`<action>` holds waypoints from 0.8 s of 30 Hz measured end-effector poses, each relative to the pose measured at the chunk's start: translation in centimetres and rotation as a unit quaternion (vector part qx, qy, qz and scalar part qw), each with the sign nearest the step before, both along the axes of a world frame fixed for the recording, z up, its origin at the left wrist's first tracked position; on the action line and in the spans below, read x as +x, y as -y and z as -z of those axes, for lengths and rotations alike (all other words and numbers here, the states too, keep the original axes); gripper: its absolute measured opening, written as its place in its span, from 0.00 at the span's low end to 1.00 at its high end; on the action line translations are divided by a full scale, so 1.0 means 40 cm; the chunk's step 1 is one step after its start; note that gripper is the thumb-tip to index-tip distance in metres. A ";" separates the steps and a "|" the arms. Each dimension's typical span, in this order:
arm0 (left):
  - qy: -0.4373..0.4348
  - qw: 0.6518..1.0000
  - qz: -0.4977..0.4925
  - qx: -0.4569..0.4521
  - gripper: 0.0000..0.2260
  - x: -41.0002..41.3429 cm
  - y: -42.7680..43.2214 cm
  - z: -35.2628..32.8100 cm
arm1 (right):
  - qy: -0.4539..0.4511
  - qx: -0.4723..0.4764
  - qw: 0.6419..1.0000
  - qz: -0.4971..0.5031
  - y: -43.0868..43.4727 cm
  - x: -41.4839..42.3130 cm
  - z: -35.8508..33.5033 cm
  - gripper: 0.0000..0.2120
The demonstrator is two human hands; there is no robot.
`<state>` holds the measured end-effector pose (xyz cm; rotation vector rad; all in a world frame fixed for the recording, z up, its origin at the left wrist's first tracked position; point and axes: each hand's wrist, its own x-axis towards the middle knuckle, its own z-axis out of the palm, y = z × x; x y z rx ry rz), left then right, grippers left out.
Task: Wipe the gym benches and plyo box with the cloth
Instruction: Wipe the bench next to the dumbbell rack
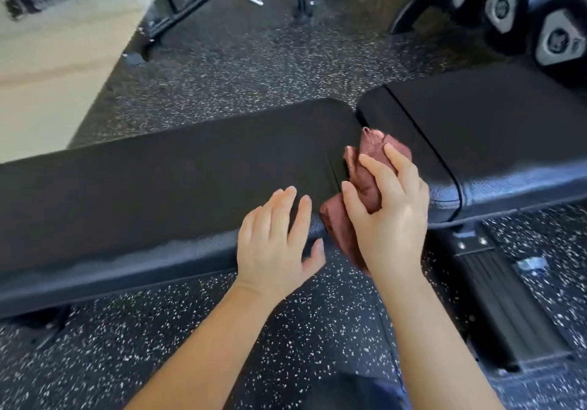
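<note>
A black padded gym bench runs across the view, its long pad on the left and a second pad on the right, with a narrow gap between them. My right hand is shut on a crumpled reddish-brown cloth, pressing it on the long pad beside the gap; part of the cloth hangs over the near edge. My left hand rests flat on the pad's near edge, fingers apart, holding nothing. A pale wooden plyo box stands at the far left behind the bench.
Speckled rubber floor lies all around. A dumbbell rack lines the top right. Black metal equipment frames stand at the top centre. The bench's base and foot plate sit at the lower right.
</note>
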<state>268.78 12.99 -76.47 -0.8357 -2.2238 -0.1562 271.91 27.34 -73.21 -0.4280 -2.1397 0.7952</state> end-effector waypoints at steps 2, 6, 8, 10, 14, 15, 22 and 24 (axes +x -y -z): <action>0.004 1.000 -0.005 -0.007 0.20 0.001 -0.001 -0.005 | -0.002 0.010 1.000 -0.005 -0.003 -0.003 0.002 0.17; 0.016 1.000 -0.018 -0.012 0.20 0.005 -0.002 -0.007 | -0.004 0.035 0.999 -0.007 -0.003 -0.001 0.003 0.15; 0.021 0.999 -0.022 -0.011 0.20 0.006 -0.003 -0.009 | -0.003 0.034 0.999 -0.010 -0.003 0.001 0.005 0.15; 0.025 0.999 -0.024 -0.010 0.20 0.012 -0.002 -0.010 | 0.004 0.026 1.000 -0.012 -0.001 0.005 0.002 0.16; 0.077 0.997 -0.003 -0.013 0.22 0.019 0.008 -0.029 | 0.032 0.011 0.999 -0.015 0.001 0.013 -0.006 0.16; 0.094 0.995 0.011 -0.019 0.23 0.023 0.014 -0.035 | 0.034 0.002 0.999 -0.019 0.001 0.015 -0.005 0.16; 0.052 0.988 0.104 -0.102 0.20 -0.020 0.176 -0.049 | -0.085 -0.143 0.981 0.096 0.082 0.022 0.021 0.14; 0.046 0.979 0.139 -0.140 0.22 -0.043 0.209 -0.049 | -0.120 -0.195 0.961 0.156 0.124 0.011 0.025 0.14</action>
